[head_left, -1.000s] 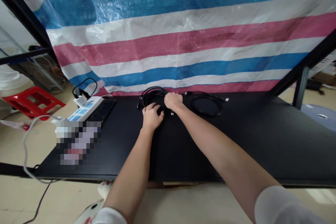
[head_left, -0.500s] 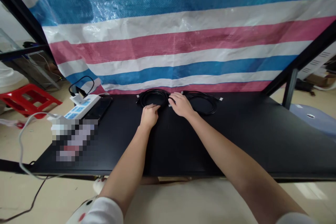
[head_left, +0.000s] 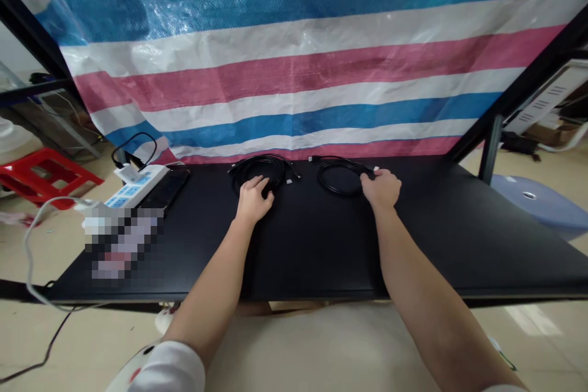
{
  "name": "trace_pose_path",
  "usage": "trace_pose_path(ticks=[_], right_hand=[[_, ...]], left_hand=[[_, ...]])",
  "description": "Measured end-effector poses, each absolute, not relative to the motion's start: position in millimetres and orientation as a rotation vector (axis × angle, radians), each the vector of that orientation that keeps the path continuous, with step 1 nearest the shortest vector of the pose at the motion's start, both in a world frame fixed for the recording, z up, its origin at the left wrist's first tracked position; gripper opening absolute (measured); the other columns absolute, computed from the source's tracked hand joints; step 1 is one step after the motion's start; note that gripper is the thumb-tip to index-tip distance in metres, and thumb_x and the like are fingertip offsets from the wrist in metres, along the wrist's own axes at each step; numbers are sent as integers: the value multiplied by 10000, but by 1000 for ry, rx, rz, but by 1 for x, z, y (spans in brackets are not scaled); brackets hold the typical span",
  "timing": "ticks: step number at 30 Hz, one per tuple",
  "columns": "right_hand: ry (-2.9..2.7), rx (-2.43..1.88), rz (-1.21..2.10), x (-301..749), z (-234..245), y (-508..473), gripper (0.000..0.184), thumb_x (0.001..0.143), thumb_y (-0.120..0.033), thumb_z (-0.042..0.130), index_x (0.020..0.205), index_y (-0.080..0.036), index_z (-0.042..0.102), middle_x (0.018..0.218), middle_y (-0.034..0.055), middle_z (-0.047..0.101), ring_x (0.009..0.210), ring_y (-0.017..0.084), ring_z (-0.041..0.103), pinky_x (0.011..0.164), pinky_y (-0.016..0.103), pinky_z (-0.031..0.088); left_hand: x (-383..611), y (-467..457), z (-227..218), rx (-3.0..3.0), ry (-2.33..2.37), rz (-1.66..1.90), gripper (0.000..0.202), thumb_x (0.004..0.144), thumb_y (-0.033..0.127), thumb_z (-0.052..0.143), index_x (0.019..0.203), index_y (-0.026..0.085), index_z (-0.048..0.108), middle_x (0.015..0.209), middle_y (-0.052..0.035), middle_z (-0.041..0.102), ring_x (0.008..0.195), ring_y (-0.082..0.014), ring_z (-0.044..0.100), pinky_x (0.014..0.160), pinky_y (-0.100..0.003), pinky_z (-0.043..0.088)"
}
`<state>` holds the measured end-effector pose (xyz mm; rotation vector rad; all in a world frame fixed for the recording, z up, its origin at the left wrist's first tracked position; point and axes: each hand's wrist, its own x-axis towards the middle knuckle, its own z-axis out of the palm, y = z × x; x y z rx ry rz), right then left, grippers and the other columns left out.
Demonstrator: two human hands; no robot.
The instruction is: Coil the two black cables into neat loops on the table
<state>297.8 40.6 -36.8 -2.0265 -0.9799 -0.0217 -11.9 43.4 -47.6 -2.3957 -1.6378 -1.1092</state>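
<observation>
Two coils of black cable lie on the black tabletop. The left coil is the thicker one, with several loose plug ends around it. My left hand rests at its near edge, thumb apart from the fingers. The right coil is thinner, and a pale plug tip sticks out at its upper left. At this coil's right side my right hand has its fingers closed on the cable close to its other plug end. The fingertips partly cover that end.
A white power strip with adapters stands at the left, beside a dark phone. A blurred patch covers something in front of them. Behind the table hangs a striped plastic sheet. A red stool and a bluish lidded bin flank the table.
My right hand has moved right, from between the coils to the right coil's far side, and closed on the cable. My left hand stays at the left coil, its thumb now farther from the fingers.
</observation>
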Motion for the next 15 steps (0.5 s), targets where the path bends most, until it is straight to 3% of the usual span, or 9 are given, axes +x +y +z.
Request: trace_pose_path(ticks=[5,10,15], right_hand=[[-1017,-2256,200,295,-32,40,197,617,-283,703,760,-168,632,841,142,644,925,336,606,827,503,462],[-1040,-2386,230,286,-17,34,210,697,-260,661,867,-138,674,912,163,678,952,315,647,825,438,489],[-1089,-2457,226,279,-9,30,315,754,-273,619,1009,-95,672,1045,200,672,1038,326,630,861,413,478]], left_hand=[[-4,40,-41,-2461,-1698,-989,346,843,227,464,1121,191,668,1159,-114,690,1115,-249,617,994,-476,437],[11,38,-30,-2461,-1760,-842,388,856,116,390,1118,169,671,1164,-147,683,1117,-241,614,983,-464,410],[14,38,-28,-2501,-1757,-761,357,848,148,422,1088,202,681,1138,-124,695,1049,-239,638,940,-442,430]])
